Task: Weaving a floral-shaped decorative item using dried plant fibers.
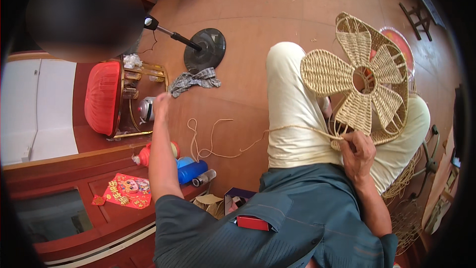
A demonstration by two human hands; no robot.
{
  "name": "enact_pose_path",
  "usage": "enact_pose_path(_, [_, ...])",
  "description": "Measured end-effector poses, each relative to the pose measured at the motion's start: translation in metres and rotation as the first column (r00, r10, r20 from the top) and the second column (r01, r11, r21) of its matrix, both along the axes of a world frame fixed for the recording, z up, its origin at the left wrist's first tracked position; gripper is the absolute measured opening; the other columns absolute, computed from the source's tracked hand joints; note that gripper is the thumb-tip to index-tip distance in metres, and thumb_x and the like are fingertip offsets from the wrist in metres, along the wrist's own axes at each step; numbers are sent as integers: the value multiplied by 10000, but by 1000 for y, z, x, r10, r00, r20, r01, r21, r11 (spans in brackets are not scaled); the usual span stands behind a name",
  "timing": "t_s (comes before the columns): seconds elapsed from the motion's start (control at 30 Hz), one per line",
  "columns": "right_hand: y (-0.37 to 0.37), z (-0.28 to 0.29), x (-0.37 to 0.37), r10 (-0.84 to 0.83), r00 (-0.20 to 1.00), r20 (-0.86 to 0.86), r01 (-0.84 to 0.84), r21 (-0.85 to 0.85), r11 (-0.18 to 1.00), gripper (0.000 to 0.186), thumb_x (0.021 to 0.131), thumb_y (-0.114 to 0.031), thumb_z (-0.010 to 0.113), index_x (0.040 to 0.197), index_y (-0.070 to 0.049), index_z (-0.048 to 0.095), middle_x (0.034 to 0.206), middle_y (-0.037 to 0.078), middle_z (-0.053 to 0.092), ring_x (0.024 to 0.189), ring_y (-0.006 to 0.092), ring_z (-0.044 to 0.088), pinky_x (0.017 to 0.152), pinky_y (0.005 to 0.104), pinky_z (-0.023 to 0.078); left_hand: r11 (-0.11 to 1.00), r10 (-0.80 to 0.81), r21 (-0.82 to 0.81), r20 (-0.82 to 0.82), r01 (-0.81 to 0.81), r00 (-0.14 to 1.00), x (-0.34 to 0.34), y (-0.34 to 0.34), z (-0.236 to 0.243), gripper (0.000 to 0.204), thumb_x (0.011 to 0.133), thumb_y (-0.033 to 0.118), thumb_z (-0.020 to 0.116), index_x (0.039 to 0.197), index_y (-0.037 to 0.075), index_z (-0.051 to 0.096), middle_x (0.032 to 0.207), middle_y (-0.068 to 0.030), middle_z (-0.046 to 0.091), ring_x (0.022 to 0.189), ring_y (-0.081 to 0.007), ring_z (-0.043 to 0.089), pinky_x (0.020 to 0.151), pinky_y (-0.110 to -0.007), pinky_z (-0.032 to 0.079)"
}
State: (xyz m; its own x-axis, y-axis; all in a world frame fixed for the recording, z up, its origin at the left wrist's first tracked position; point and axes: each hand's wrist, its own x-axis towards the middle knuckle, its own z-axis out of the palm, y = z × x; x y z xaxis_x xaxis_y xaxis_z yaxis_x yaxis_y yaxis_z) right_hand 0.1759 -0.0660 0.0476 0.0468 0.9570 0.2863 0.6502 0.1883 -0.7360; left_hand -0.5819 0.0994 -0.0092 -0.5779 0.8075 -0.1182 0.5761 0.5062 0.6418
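Note:
A woven straw piece (317,72) with petal-shaped panels round a central hole and looped strands along its frame rests across my bent legs at the right. My right hand (358,151) is closed on a natural cord (296,126) at the piece's lower edge; the cord trails leftward toward loose loops on the floor. My left hand (161,104) is stretched out to the left, near a silver kettle (147,110) and a gold-framed rack, with curled fingers; whether anything is in them is too small to make out.
A black pedestal base (208,44) with a checked cloth (193,82) beside it stands ahead left. A red-covered rack (101,99), bottles (191,171) and red wooden furniture (59,183) line the left. A wooden stand (416,20) is at upper right; straw bundles (396,183) lie by my right leg.

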Motion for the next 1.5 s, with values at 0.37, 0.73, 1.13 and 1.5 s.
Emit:
enact_pose_path(0.37, [-6, 7, 9, 8, 995, 97, 3, -111, 994, 150, 799, 1, 832, 869, -81, 729, 712, 58, 570, 648, 277, 550, 664, 426, 408, 938, 165, 320, -70, -135, 984, 18, 263, 39, 851, 833, 462, 943, 1424, -83, 660, 1407, -285, 699, 1306, -378, 674, 1119, -458, 524])
enact_pose_path(0.73, [-2, 13, 22, 54, 991, 125, -23, -234, 972, 203, 706, -1, 855, 842, -83, 728, 691, 60, 555, 619, 279, 520, 649, 427, 376, 777, 505, 569, -305, -270, 807, 125, 339, 103, 1213, 755, 559, 964, 1600, -88, 383, 1629, -310, 467, 1518, -441, 498, 1278, -500, 401])
enact_pose_path(1.13, [3, 24, 23, 71, 995, 75, -49, -258, 965, 173, 838, -74, 882, 903, -97, 724, 797, 110, 646, 691, 337, 624, 632, 450, 440, 610, 784, 522, -289, -597, 549, 113, 382, 77, 1167, 749, 709, 914, 1494, -72, 471, 1439, -309, 632, 1354, -465, 642, 1143, -620, 471])
enact_pose_path(1.5, [15, 27, 22, 76, 997, 30, -66, -249, 966, 187, 839, -55, 885, 911, -93, 718, 775, 104, 622, 670, 334, 611, 601, 439, 424, 675, 721, 511, -308, -531, 620, 96, 385, 89, 1045, 783, 537, 918, 1421, -136, 436, 1293, -333, 695, 1193, -478, 732, 1061, -543, 582])
